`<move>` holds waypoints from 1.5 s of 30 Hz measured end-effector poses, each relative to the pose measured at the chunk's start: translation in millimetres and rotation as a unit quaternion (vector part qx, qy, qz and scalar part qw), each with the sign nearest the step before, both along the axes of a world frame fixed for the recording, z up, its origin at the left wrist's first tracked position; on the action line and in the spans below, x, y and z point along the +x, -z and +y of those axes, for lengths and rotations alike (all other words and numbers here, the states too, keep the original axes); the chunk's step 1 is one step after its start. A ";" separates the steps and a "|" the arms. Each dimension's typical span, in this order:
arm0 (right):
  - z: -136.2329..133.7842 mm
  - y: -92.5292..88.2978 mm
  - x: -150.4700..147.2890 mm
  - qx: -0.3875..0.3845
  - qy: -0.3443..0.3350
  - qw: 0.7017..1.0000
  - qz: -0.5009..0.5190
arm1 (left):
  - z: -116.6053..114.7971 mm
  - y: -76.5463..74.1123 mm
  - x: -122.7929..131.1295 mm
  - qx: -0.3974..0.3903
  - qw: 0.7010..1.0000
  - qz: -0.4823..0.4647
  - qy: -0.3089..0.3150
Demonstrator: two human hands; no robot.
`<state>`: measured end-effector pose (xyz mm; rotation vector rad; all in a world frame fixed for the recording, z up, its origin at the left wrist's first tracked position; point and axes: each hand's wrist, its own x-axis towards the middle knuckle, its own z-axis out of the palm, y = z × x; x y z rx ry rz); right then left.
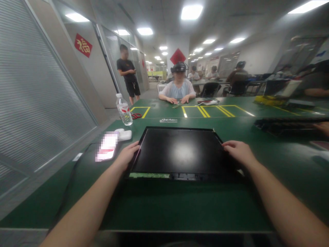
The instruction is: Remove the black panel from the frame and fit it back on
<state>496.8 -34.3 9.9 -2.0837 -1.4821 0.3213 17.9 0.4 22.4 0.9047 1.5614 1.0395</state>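
Observation:
A flat black display panel (177, 151) with a glossy face lies in front of me. Along its near edge runs a narrow green circuit strip (149, 175). My left hand (128, 154) is closed on the panel's left side, fingertips at the frame. On the opposite side, my right hand (238, 151) pinches the right edge, thumb and fingers together. Whether the panel rests fully on the table or is slightly raised, I cannot tell.
On the green table (180, 209), a lit phone (107, 146), white case (125, 134), water bottle (124, 110) and red scissors (136, 116) stand to the left. A dark, blurred object (285, 125) lies right. A person (180, 87) sits opposite; another (128, 72) stands behind.

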 end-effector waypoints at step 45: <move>0.3 1.5 0.3 -0.002 0.003 1.000 0.002 | -6.6 -8.9 0.9 0.061 0.987 -0.146 0.010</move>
